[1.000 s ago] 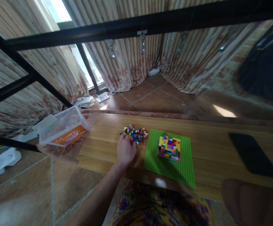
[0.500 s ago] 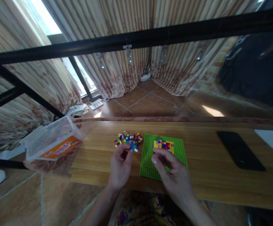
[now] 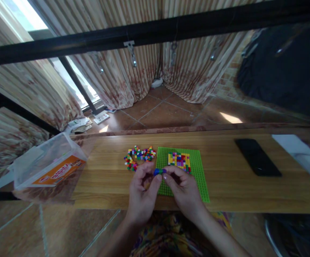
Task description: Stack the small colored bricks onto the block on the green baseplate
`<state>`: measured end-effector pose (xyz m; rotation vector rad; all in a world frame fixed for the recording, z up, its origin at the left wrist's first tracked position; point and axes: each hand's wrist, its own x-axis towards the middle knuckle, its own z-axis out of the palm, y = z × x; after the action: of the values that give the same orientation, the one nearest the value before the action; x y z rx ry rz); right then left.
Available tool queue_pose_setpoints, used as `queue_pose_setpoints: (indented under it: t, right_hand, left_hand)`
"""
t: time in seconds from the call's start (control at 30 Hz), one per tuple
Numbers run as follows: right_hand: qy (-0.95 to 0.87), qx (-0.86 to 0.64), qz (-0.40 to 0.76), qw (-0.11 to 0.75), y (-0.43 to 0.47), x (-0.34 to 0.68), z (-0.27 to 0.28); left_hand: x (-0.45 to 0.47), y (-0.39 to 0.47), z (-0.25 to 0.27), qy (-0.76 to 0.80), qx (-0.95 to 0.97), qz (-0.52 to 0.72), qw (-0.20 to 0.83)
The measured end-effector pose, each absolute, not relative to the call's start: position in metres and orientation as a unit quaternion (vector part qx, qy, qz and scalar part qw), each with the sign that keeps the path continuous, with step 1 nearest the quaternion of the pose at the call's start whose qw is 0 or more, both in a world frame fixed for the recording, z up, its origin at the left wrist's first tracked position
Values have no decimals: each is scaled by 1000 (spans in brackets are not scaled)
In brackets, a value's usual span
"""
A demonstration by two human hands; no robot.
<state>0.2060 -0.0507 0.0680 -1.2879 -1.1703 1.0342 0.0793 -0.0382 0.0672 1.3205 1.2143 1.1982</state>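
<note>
Small toy building bricks [image 3: 158,171], blue with some green and purple, are pinched between my two hands over the left side of the green baseplate [image 3: 198,175]. The fingertips of my left hand [image 3: 143,194] close on the blue end. At the other end, my right hand [image 3: 184,188] pinches the purple part with thumb and index finger. Whether the pieces are joined cannot be made out. A multicoloured patch of bricks [image 3: 179,160] is built on the baseplate, its lower edge partly behind my right hand. A loose heap of bricks [image 3: 144,154] lies left of the plate, just beyond my left hand.
A clear plastic box [image 3: 64,144] with an orange label stands at the wooden table's [image 3: 103,178] left end. Toward the right lie a black phone [image 3: 259,159] and white paper [image 3: 291,148]. A dark metal bar [image 3: 155,32] crosses above the far side.
My hands have come together, my left hand moving right with the blue bricks and my right hand moving left to grip their other end. The camera view has shifted a little.
</note>
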Motion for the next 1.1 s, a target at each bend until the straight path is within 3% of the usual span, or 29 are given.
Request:
queue_pose_setpoints:
  t: [0.13, 0.3, 0.77, 1.1]
  right_hand:
    - [-519, -543, 419, 509, -52, 213, 67]
    - [-488, -561, 420, 520, -54, 216, 65]
    - [-508, -556, 395, 526, -61, 220, 63]
    - [-529, -553, 344, 544, -68, 228, 55]
  left_hand:
    - [79, -36, 70, 487, 597, 433, 469]
    - [87, -38, 68, 485, 555, 443, 510]
    - [83, -41, 66, 485, 627, 401, 459]
    - [92, -44, 64, 487, 620, 386, 479]
